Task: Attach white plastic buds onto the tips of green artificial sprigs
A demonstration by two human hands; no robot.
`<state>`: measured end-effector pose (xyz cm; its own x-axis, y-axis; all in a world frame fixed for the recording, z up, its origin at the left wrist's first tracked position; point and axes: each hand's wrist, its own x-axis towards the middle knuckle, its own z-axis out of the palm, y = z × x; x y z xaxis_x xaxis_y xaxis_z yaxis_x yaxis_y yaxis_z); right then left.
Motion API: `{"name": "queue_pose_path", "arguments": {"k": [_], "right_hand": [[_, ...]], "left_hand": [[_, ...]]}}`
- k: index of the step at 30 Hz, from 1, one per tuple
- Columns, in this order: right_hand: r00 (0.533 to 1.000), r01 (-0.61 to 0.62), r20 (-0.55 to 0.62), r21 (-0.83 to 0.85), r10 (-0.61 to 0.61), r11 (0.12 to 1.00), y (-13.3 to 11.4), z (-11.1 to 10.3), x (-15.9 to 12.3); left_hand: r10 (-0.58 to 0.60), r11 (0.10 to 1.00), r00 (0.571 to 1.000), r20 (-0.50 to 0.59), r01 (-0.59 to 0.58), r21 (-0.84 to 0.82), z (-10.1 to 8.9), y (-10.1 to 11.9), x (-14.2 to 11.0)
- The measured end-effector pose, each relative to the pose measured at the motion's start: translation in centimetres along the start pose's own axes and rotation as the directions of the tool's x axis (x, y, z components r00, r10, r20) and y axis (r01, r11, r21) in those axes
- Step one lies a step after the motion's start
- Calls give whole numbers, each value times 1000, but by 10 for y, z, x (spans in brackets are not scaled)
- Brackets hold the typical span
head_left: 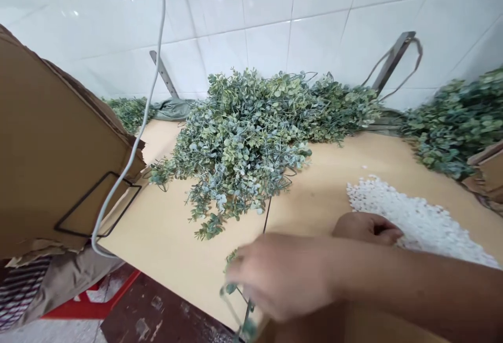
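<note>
My right hand (283, 275), blurred, reaches across from the right and closes around a sprig of artificial eucalyptus (231, 286) near the table's front edge. Small green leaves and thin stems show beyond its fingers. Behind my right forearm, my left hand (363, 227) is curled closed beside a spread of small white plastic pieces (412, 217). What its fingers hold, if anything, is hidden. A large heap of the same greenery (247, 143) lies on the tan tabletop (334, 175) in front of both hands.
More greenery (459, 122) lies at the right, near a torn cardboard edge (487, 175). A big cardboard box (58, 149) stands at left, with a grey cable (145, 117) hanging before it. Metal brackets (393, 62) rise against the white tiled wall (267, 12). Something red (94, 306) is below.
</note>
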<state>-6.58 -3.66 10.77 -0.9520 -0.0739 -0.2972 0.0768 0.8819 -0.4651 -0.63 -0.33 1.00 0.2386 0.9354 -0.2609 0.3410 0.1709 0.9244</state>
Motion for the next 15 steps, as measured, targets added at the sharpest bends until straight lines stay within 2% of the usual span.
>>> {"name": "queue_pose_path", "arguments": {"k": [2,3,4,6,9,12,15], "right_hand": [[986,15,166,4,-15,1000,-6,14,25],[964,-27,264,16,22,1000,-3,18,36],[961,-92,264,41,78,995,2,20,45],[964,-228,148,45,219,973,17,18,57],[928,-370,-45,0,370,929,38,8,58],[902,-412,-132,30,412,911,47,2,48],[896,-393,-191,81,402,916,45,3,36]], "left_hand": [[32,992,998,52,-26,-124,0,-1,2],[35,988,998,54,-27,-154,0,-1,3],[30,982,998,57,-19,-187,0,-1,4],[2,978,998,57,10,-211,-1,0,4],[-43,972,996,74,59,-229,-4,5,1],[-54,957,994,99,80,-280,-6,10,-1],[-70,946,994,88,94,-310,-5,10,1]]}}
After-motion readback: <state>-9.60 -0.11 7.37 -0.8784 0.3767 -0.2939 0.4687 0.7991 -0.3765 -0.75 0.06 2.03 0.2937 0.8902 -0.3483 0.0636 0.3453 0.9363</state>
